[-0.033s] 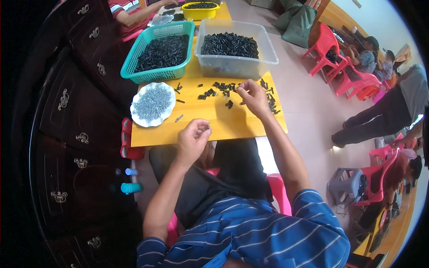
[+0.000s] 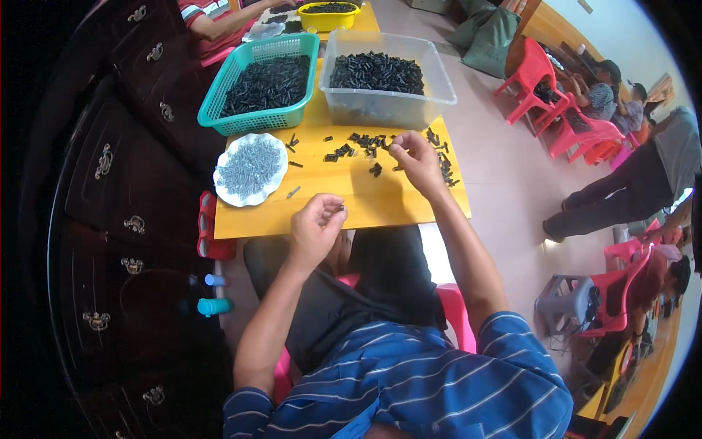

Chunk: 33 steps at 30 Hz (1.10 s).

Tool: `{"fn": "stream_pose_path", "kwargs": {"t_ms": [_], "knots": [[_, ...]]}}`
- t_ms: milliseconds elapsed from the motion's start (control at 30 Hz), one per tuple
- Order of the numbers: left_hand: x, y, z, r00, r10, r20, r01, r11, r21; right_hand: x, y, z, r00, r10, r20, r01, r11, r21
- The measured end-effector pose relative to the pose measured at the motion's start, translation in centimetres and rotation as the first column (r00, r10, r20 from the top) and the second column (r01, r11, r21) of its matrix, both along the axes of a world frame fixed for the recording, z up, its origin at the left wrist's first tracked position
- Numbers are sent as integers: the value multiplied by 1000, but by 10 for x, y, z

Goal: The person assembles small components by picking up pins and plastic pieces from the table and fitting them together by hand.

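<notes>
Just over the table's front edge, my left hand (image 2: 316, 225) is closed, with the end of a small black piece (image 2: 341, 208) showing at its fingertips. My right hand (image 2: 417, 161) is in a pinch above the right half of the yellow table (image 2: 322, 208). Its fingertips are beside a loose scatter of short black cylindrical pieces (image 2: 338, 154), and whatever they pinch is too small to make out. On the left, a white scalloped plate (image 2: 226, 192) holds a heap of small silvery metal pins (image 2: 251, 167). One thin grey pin (image 2: 293, 192) lies on the wood near the plate.
At the table's back stand a teal basket (image 2: 252, 121) and a clear plastic bin (image 2: 387, 111), both filled with black pieces. Dark drawers (image 2: 110, 219) line the left side. Behind, a person's arm (image 2: 234, 23) reaches toward a yellow tub (image 2: 329, 20). Pink chairs (image 2: 530, 80) and people are at right.
</notes>
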<state>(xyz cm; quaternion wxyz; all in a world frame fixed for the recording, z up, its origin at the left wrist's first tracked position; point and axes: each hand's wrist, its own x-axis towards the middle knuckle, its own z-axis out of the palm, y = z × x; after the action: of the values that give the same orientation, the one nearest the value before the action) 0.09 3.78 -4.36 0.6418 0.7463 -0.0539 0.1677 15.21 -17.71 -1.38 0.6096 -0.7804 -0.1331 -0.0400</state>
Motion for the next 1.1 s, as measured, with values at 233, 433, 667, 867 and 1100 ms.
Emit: {"fn": "stream_pose_path", "kwargs": {"t_ms": [233,433,667,867,1100], "knots": [[-4,1,2,986,-117,-115,105,989,-107,-71,4,-4,946,230,-227,-160,944,289],[-4,-4,5,977,-171,-129,131,953,-275,-110,16,-10,945,242,-219,-160,928,337],[-7,-5,3,966,-219,-138,187,959,-211,-121,19,-10,921,304,-246,-190,897,398],[-10,-8,7,977,-178,-114,164,978,-126,-127,23,-8,915,312,-258,-178,882,436],[-10,-8,11,983,-143,-117,139,989,-40,-126,20,-12,903,324,-280,-197,895,401]]}}
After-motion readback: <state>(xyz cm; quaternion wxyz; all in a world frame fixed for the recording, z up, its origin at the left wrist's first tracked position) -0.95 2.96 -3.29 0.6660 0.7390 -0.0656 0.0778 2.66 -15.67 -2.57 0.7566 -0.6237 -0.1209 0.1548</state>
